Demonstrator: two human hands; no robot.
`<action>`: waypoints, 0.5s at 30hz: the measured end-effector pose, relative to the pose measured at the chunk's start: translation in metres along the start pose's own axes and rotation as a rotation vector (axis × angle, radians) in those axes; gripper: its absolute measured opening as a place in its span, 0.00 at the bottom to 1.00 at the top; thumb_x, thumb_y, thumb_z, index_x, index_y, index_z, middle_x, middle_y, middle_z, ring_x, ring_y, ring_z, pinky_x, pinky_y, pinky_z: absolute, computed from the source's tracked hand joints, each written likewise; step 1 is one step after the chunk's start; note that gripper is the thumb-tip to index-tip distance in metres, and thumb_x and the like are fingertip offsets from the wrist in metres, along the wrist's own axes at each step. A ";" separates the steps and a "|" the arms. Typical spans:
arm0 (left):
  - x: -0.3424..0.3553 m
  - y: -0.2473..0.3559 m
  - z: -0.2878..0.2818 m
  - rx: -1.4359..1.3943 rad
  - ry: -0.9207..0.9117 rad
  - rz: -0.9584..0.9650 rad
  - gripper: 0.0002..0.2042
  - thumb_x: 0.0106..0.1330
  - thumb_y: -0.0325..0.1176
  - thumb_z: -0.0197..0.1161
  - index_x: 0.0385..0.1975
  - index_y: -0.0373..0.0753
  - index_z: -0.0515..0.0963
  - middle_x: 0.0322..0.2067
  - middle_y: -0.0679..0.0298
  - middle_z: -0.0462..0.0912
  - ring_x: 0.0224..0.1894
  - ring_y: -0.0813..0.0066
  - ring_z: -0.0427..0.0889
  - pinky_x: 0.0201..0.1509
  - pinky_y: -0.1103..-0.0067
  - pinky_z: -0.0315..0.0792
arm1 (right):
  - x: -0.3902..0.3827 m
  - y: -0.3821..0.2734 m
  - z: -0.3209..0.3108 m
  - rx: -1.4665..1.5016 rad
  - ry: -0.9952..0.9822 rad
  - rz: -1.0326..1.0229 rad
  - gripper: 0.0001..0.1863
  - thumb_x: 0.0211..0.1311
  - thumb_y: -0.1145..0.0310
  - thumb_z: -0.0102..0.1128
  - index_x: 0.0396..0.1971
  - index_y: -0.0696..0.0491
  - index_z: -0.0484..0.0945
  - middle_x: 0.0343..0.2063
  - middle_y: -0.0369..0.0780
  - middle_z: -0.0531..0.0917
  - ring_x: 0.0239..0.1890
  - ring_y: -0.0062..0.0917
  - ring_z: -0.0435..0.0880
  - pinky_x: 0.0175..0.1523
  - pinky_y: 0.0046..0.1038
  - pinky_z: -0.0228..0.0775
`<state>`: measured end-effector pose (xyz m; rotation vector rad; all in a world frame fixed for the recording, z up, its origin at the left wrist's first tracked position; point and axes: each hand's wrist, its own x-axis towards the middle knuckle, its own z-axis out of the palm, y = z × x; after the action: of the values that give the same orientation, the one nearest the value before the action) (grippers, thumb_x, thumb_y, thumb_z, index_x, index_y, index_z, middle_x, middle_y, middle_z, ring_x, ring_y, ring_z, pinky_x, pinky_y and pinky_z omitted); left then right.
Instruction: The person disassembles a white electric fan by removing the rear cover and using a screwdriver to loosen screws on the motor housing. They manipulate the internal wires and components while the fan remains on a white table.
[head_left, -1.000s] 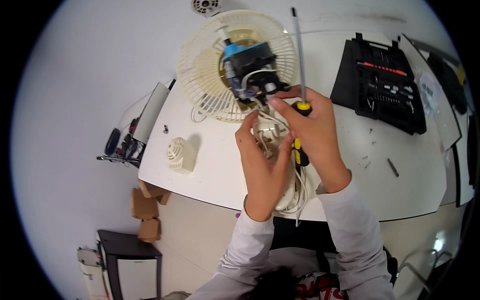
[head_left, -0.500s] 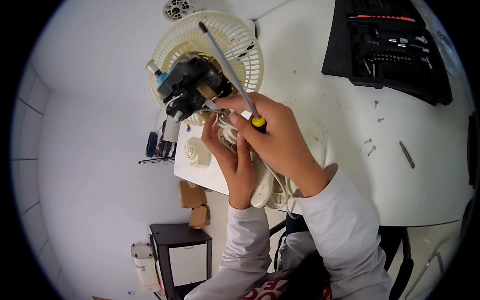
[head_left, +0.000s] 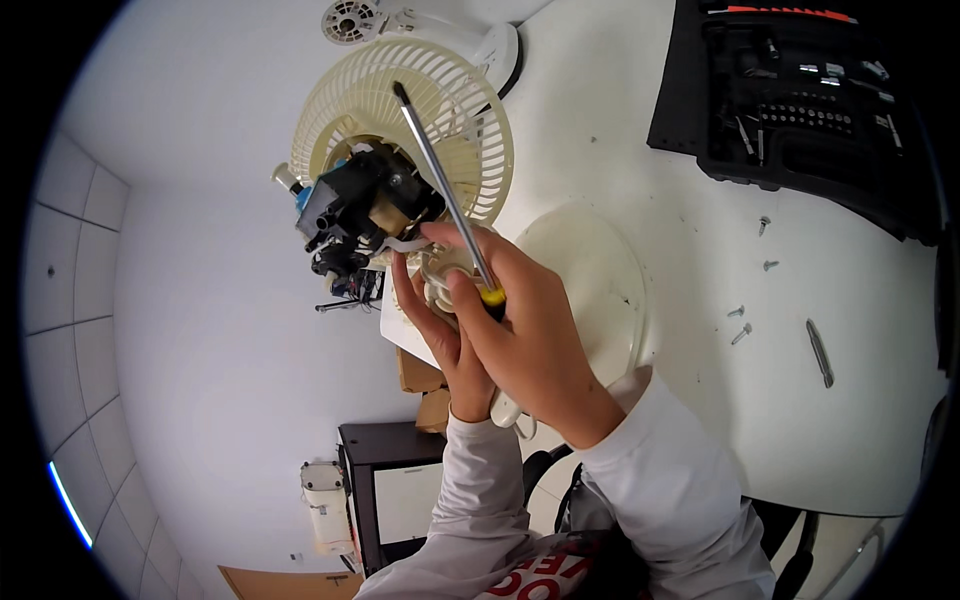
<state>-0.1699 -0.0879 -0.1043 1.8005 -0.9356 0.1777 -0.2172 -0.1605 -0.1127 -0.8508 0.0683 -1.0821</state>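
Note:
My right hand point(head_left: 540, 335) is closed around a screwdriver point(head_left: 440, 180) with a grey shaft and a yellow-and-black handle; its tip points up and away. That hand's index finger also reaches to a pale wire at the back of the fan motor point(head_left: 375, 200), which is bare, black and boxy. Behind the motor spreads the cream fan grille point(head_left: 490, 150). My left hand point(head_left: 455, 350) wraps the fan's off-white neck point(head_left: 440, 275) from below, its fingers up near the wires. My right hand partly hides the neck. The round fan base point(head_left: 585, 290) shows beyond my right wrist.
A black toolbox point(head_left: 790, 175) with bits and sockets lies open at the far right. Several loose screws point(head_left: 740, 333) and a dark, slim bit point(head_left: 819, 353) lie on the white table point(head_left: 690, 400). A dark cabinet point(head_left: 390, 440) stands below, left of my arms.
My view has shifted and tilted. The fan's motor and both hands appear slightly further left, and the round base shows more. The screwdriver stays in my right hand.

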 end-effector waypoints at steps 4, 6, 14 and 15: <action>0.001 -0.018 -0.005 0.017 -0.035 0.109 0.31 0.71 0.30 0.49 0.70 0.41 0.43 0.64 0.55 0.56 0.52 0.67 0.74 0.54 0.75 0.71 | -0.008 -0.005 -0.012 0.008 0.019 0.107 0.18 0.63 0.75 0.48 0.52 0.61 0.70 0.47 0.46 0.78 0.46 0.29 0.78 0.48 0.26 0.70; 0.001 -0.020 0.000 -0.047 -0.029 0.086 0.30 0.71 0.31 0.48 0.70 0.38 0.45 0.67 0.54 0.52 0.54 0.67 0.73 0.56 0.73 0.70 | -0.010 -0.005 -0.017 0.038 0.025 0.131 0.21 0.63 0.76 0.48 0.57 0.60 0.65 0.49 0.46 0.75 0.48 0.24 0.75 0.50 0.23 0.67; -0.016 -0.037 -0.032 -0.017 -0.074 -0.022 0.31 0.70 0.33 0.50 0.70 0.40 0.45 0.51 0.48 0.72 0.48 0.63 0.77 0.53 0.70 0.71 | -0.013 -0.038 -0.019 0.487 -0.016 0.245 0.19 0.63 0.84 0.44 0.55 0.66 0.62 0.41 0.46 0.73 0.34 0.18 0.73 0.44 0.23 0.70; -0.016 -0.037 -0.034 -0.023 -0.078 -0.031 0.31 0.70 0.33 0.50 0.69 0.40 0.45 0.48 0.47 0.75 0.47 0.63 0.78 0.52 0.70 0.71 | -0.013 -0.039 -0.020 0.506 -0.019 0.247 0.19 0.62 0.86 0.44 0.54 0.66 0.63 0.41 0.46 0.72 0.35 0.18 0.72 0.46 0.23 0.71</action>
<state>-0.1455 -0.0456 -0.1250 1.8100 -0.9597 0.0774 -0.2617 -0.1689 -0.1066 -0.3831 -0.1115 -0.8062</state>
